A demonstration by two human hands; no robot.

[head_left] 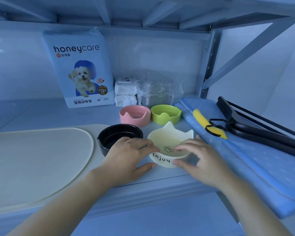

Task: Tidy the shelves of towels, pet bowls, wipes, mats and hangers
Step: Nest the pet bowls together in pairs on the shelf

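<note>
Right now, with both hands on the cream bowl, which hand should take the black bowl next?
Left, probably. The left hand grips the cream bowl on the side next to the black bowl; the right hand holds the opposite side and would have to reach across.

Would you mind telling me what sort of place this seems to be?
Likely a pet-supply storage rack: its shelf holds a pad pack, a cream bowl among other pet bowls, and hangers.

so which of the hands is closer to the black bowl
Left. The left hand sits right at the front rim of the black bowl while holding the cream bowl; the right hand grips the cream bowl on its other side, farther away.
</note>
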